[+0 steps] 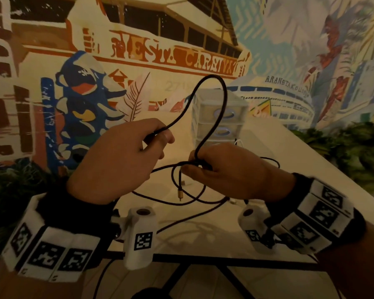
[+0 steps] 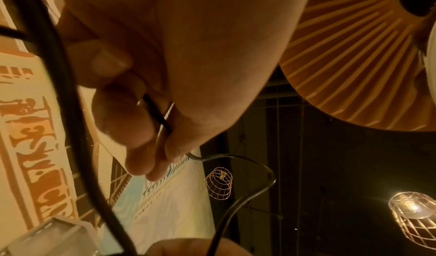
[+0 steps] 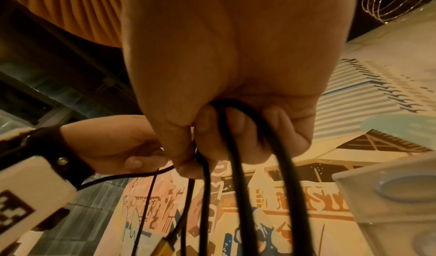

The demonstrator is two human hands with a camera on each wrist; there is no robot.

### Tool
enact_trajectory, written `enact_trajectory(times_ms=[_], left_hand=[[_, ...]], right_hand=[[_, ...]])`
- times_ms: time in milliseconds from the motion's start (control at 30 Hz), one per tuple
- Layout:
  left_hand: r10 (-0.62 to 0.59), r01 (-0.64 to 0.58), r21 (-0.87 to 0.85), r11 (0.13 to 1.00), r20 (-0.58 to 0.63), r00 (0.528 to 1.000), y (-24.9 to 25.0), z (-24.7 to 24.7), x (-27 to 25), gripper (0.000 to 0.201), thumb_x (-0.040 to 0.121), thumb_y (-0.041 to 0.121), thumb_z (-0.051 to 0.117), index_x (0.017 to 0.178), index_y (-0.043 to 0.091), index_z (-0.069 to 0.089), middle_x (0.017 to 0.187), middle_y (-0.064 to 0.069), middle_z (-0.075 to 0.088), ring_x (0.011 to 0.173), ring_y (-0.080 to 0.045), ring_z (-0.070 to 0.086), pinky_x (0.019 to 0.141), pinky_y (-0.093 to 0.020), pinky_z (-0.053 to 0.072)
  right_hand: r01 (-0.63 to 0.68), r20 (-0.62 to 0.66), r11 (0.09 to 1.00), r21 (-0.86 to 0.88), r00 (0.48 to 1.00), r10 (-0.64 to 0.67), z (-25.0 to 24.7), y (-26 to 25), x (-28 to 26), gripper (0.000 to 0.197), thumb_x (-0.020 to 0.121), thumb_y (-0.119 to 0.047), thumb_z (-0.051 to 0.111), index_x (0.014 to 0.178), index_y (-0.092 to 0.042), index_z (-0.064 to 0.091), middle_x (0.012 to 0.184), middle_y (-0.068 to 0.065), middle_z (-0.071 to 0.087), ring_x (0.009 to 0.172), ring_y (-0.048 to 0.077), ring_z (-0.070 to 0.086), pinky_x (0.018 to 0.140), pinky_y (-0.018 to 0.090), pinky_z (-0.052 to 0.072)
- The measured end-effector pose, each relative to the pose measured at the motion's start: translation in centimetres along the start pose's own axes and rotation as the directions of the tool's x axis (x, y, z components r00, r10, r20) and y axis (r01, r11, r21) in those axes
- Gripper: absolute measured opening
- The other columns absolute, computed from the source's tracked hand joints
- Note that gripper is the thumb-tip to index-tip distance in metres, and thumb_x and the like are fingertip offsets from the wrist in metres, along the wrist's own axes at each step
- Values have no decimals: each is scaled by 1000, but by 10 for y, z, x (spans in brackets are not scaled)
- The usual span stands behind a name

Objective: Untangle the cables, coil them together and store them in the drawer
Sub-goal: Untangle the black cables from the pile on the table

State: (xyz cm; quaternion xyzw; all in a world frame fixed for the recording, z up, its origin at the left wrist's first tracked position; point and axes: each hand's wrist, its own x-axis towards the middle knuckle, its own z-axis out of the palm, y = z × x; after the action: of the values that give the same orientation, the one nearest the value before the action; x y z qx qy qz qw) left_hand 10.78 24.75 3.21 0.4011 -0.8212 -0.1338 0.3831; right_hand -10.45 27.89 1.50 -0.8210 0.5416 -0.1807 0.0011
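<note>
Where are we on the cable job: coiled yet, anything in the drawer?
Partly coiled. The right hand grips gathered loops of the black cable; the left hand pinches it further along, with an arch standing between the hands. A gold-tipped plug and slack still trail over the table. Left: finish coiling, then stow. The drawer unit looks closed.

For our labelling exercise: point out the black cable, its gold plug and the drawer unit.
black cable [image 1: 222,87], head view, top of the raised loop
gold plug [image 1: 179,193], head view, metal barrel hanging below the hands
drawer unit [image 1: 205,108], head view, top drawer's front
</note>
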Motion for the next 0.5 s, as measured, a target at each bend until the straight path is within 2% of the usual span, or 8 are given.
enact_trajectory(times_ms=[100,200,300,367,433,500], left_hand=[[7,-7,-34,999,4,1000,14,4,-2,22,100,40,43,95,38,64,78,10,65,53,-9,63,44,-14,45],[37,-38,-48,998,-30,999,24,10,1,21,100,39,45,97,37,66,77,10,65,53,-7,63,44,-13,45],[88,-92,-47,995,-75,993,33,18,6,20,101,38,47,99,35,66,76,11,65,57,1,60,51,-15,43],[97,-103,-56,993,-100,990,36,24,7,19,101,39,47,99,35,65,78,14,65,57,2,59,58,-20,45],[102,-110,-60,992,-125,987,37,32,7,18,101,41,47,100,36,64,82,17,65,58,1,57,62,-25,50],[90,-105,-85,991,-156,984,36,35,6,19,102,40,46,101,35,64,85,16,65,57,-1,59,60,-25,50]], right_hand=[[-18,-31,1000,-10,999,18,-2,5,-14,40,102,-54,44,77,-25,57,62,-7,53,58,9,52,55,25,35],[0,-58,1000,-25,998,-1,1,-2,-18,42,104,-52,42,75,-24,55,59,-11,53,56,7,51,55,21,35],[43,-112,999,-18,993,-44,10,-11,-9,43,105,-47,41,83,-17,62,67,-6,55,58,12,49,60,37,47],[70,-215,998,-11,974,-70,16,-12,2,42,104,-41,40,84,-13,65,72,0,60,57,15,48,57,39,47],[74,-273,995,-67,958,-89,16,-8,8,50,99,-40,28,86,-9,65,75,6,63,60,19,48,56,40,46],[-39,-220,988,-147,976,5,15,-2,9,66,91,-49,11,92,-12,65,84,4,65,71,21,56,65,42,49]])
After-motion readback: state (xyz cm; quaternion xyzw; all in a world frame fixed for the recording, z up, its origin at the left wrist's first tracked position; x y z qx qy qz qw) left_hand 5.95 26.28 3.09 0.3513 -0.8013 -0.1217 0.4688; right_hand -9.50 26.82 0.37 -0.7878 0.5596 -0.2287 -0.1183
